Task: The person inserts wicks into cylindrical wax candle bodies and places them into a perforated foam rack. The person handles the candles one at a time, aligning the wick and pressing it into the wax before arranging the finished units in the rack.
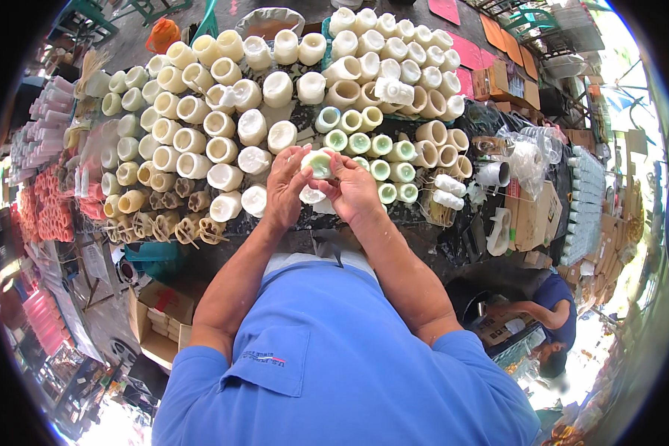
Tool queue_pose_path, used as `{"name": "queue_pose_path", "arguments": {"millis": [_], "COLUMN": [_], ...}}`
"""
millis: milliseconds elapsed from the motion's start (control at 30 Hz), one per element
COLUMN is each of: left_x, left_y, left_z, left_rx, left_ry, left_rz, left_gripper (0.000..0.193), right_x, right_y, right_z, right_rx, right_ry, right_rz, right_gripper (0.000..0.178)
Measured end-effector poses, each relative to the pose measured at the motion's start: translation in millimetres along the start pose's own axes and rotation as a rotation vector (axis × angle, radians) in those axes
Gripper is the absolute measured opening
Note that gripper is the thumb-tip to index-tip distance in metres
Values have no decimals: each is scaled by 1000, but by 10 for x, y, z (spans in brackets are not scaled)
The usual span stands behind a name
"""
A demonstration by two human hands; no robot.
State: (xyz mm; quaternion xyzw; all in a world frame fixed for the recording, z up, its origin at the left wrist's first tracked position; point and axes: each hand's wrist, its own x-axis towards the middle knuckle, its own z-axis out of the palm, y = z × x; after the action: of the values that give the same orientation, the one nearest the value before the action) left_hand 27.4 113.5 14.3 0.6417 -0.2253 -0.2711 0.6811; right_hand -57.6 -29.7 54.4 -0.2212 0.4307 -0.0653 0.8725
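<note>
Above the table's near edge, both of my hands hold a pale green wax candle (318,163) with a paler top. My left hand (285,187) grips its left side, thumb and fingers bent round it. On the opposite side, my right hand (351,189) pinches the candle between thumb and fingers. Fingers partly cover it, so its full shape is hidden. Just right of my right hand stand several light green hollow cylinders (380,146). White wax pieces (254,160) sit to the left of my left hand.
Rows of cream cylinders (191,109) crowd the table. Brown ridged pieces (188,227) line its near left edge. Clear plastic bags (528,160) and a cardboard box (534,215) are at right. An open carton (156,327) stands lower left; another person (554,320) works lower right.
</note>
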Motion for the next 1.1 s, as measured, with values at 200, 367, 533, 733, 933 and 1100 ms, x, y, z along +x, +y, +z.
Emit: {"name": "queue_pose_path", "arguments": {"millis": [200,367,533,733,933,1100], "left_x": [151,247,214,185,162,102], "left_y": [48,64,287,603,633,660], "left_z": [39,172,360,516,534,549], "left_rx": [178,-110,-466,-474,-474,-496], "left_ry": [-26,64,40,-27,-90,-158], "left_rz": [-18,-183,-489,-517,-516,-433], "left_gripper": [41,47,55,54,50,44], "right_x": [117,-61,-314,-273,-298,-469], "right_y": [-73,-133,-157,-307,-345,-379], "right_z": [-106,-101,-170,-357,-400,-311], "right_rx": [21,-373,-1169,-1184,-1133,-1013], "right_ry": [78,-74,-66,-135,-196,-135], "right_rz": [-13,-226,-989,-1487,-1523,-1254], "right_gripper": [26,43,63,51,49,60]}}
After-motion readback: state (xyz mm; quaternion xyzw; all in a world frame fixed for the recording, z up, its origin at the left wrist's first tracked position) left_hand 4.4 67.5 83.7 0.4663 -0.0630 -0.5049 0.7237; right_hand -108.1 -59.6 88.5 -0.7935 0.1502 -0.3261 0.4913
